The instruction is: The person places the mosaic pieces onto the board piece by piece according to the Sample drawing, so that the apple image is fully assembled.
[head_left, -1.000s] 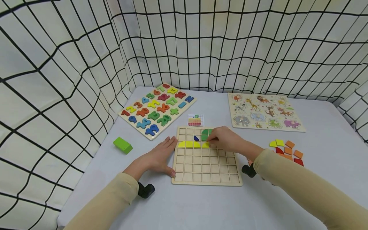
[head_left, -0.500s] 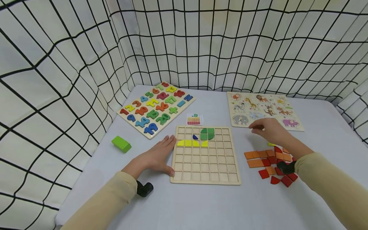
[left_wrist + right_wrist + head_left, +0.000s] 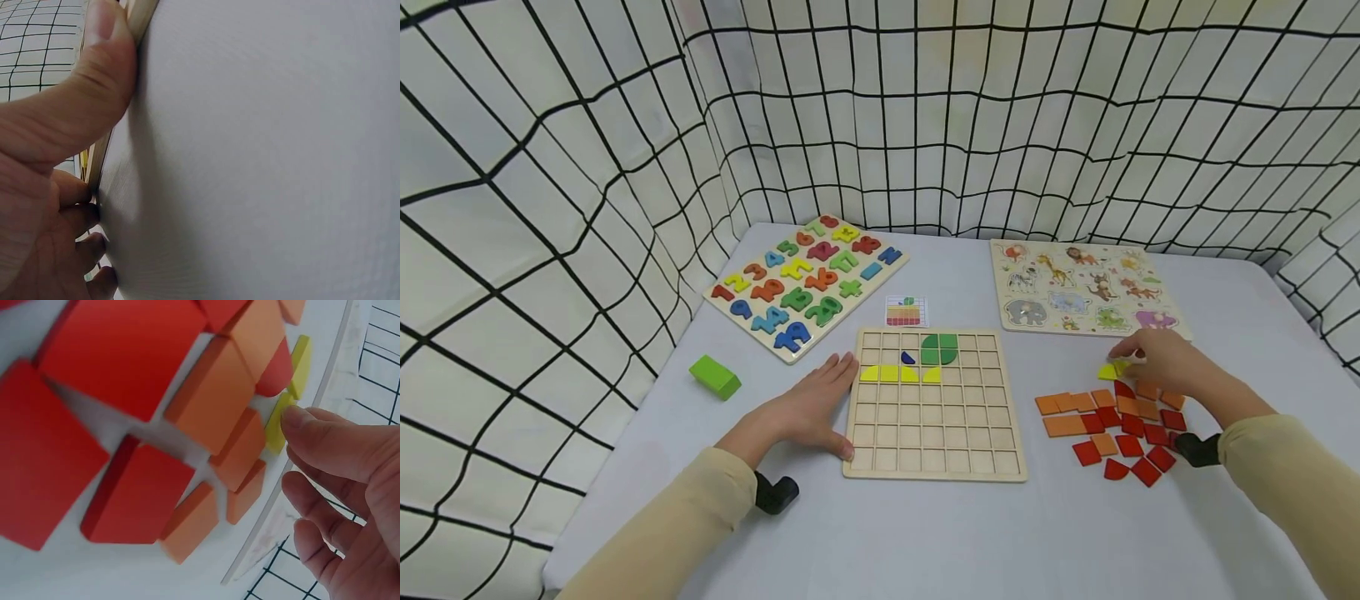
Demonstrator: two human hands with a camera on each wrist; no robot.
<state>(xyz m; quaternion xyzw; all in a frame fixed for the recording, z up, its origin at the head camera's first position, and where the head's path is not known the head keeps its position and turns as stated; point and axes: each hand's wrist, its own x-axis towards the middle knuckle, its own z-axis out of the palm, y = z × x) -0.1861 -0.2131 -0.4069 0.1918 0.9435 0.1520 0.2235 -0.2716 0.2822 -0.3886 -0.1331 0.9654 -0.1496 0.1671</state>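
Observation:
In the head view a wooden grid board (image 3: pixel 936 417) bears a yellow row, two green pieces side by side (image 3: pixel 939 350) and a small blue piece (image 3: pixel 907 357). My left hand (image 3: pixel 801 412) rests against its left edge with fingers extended; the left wrist view has the thumb (image 3: pixel 103 69) on the board's side. Over at the right, my right hand (image 3: pixel 1161 362) pinches a yellow tile (image 3: pixel 275 428) between thumb and fingers, at the far end of the loose tiles. Another yellow tile (image 3: pixel 300 365) lies right beside it.
Loose orange tiles (image 3: pixel 1063 427) and red tiles (image 3: pixel 1146 472) lie right of the board. Behind it are a small pattern card (image 3: pixel 906 312), a number puzzle (image 3: pixel 805 283) and an animal puzzle (image 3: pixel 1082 287). A green block (image 3: pixel 715 377) sits at left; black netting surrounds the table.
My right hand has left the grid board, moved right over the loose tiles and taken hold of a yellow tile. The left hand has stayed at the board's edge.

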